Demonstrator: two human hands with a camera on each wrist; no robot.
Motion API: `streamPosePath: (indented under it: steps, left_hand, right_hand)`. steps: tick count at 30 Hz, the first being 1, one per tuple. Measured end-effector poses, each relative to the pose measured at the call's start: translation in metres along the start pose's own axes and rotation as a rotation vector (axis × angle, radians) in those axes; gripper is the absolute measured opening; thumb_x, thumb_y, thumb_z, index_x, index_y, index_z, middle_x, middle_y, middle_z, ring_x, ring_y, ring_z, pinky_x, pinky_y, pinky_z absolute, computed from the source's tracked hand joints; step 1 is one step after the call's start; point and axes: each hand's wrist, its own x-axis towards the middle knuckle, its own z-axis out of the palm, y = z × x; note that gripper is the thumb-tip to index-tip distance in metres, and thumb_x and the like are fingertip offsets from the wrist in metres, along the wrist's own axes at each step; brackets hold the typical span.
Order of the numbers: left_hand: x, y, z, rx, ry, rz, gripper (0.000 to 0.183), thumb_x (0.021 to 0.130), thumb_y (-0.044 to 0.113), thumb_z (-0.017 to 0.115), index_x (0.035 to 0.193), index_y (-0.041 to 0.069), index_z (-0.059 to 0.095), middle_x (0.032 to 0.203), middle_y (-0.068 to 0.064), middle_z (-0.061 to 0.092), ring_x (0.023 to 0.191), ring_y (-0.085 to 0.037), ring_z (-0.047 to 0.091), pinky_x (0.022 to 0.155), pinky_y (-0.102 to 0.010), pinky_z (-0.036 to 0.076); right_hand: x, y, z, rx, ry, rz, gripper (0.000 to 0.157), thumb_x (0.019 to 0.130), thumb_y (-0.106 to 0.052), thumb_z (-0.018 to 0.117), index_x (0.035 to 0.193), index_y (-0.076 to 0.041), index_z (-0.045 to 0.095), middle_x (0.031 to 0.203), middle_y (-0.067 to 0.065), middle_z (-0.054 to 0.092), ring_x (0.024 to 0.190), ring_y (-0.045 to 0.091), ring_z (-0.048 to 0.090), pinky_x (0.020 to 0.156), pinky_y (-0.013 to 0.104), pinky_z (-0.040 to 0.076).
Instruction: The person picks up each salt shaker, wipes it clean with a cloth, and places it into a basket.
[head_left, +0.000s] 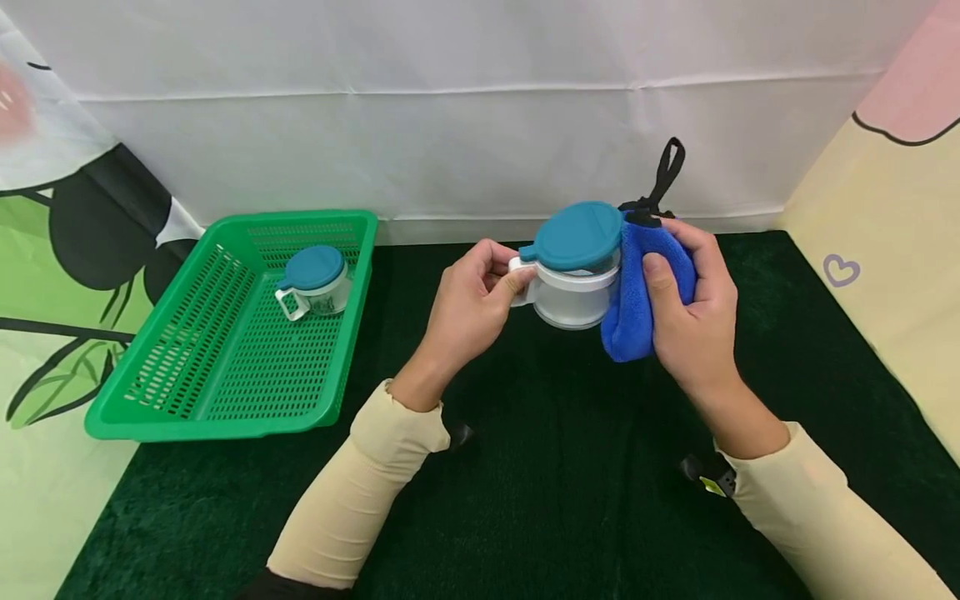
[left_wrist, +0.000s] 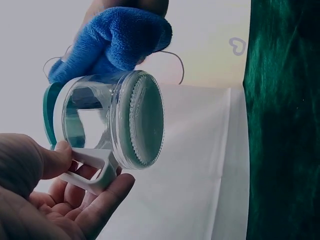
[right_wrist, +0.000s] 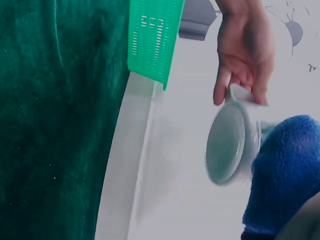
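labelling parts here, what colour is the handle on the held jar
White; the handle shows best in the left wrist view.

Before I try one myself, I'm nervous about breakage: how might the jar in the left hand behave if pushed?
The jar is probably rigid and perhaps fragile, since its clear body looks like glass. Standing, it would likely resist tipping, given its squat shape and broad base.

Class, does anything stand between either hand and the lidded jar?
For the right hand, yes: the blue cloth is between it and the jar. Nothing visible stands between the left hand and the jar's white handle, which it grips.
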Motion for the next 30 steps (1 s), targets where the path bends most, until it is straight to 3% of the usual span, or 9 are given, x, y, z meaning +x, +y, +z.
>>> streamPosePath:
  steps: [6,11,17,20,25,30]
  left_hand:
    - [0.002,0.001,0.001,0.003,0.026,-0.009,0.02,0.103,0.02,0.067,0.113,0.004,0.063,0.101,-0.005,0.068,0.084,-0.017,0.067,0.081,-0.033,0.058]
    - [0.0,0.005,0.0,0.009,0.03,-0.002,0.02,0.103,0.02,0.067,0.113,0.004,0.063,0.101,-0.005,0.068,0.083,-0.017,0.066,0.08,-0.033,0.058]
    - [-0.003,0.008,-0.002,0.005,0.022,0.027,0.018,0.103,0.018,0.067,0.113,0.005,0.062,0.103,-0.005,0.068,0.085,-0.018,0.065,0.08,-0.034,0.057]
    - [-0.004,0.009,-0.003,0.003,0.012,0.043,0.017,0.103,0.017,0.067,0.113,0.005,0.062,0.103,-0.004,0.067,0.086,-0.017,0.065,0.081,-0.034,0.057]
    - [-0.005,0.01,-0.004,-0.014,-0.023,0.069,0.016,0.103,0.016,0.066,0.114,0.005,0.062,0.105,-0.005,0.068,0.087,-0.017,0.065,0.082,-0.033,0.058]
    - [-0.003,0.008,-0.004,-0.012,-0.013,0.07,0.017,0.103,0.016,0.066,0.114,0.004,0.062,0.104,-0.006,0.067,0.086,-0.018,0.065,0.082,-0.033,0.058]
  right_hand:
    - [-0.017,-0.007,0.014,-0.089,0.022,-0.167,0.05,0.102,-0.041,0.064,0.13,0.001,0.062,0.133,0.01,0.053,0.119,0.028,0.053,0.096,0.035,0.047]
    - [-0.02,0.0,0.022,-0.095,0.084,-0.231,0.059,0.1,-0.05,0.064,0.125,0.004,0.061,0.132,0.013,0.05,0.119,0.029,0.051,0.098,0.035,0.046]
    - [-0.008,0.02,0.014,-0.022,0.116,-0.138,0.042,0.105,-0.028,0.06,0.132,0.005,0.056,0.132,0.009,0.057,0.118,0.029,0.055,0.098,0.035,0.047]
    - [0.0,0.028,0.008,0.012,0.083,-0.041,0.034,0.106,-0.017,0.057,0.136,-0.001,0.056,0.129,0.005,0.06,0.116,0.027,0.057,0.095,0.034,0.048]
    - [0.007,0.033,0.002,0.077,0.023,0.089,0.032,0.107,-0.014,0.055,0.137,-0.006,0.058,0.127,0.008,0.06,0.112,0.028,0.056,0.092,0.034,0.049]
    - [0.004,0.026,0.001,0.085,0.025,0.076,0.032,0.106,-0.014,0.056,0.137,-0.007,0.059,0.129,0.01,0.06,0.113,0.03,0.056,0.093,0.034,0.049]
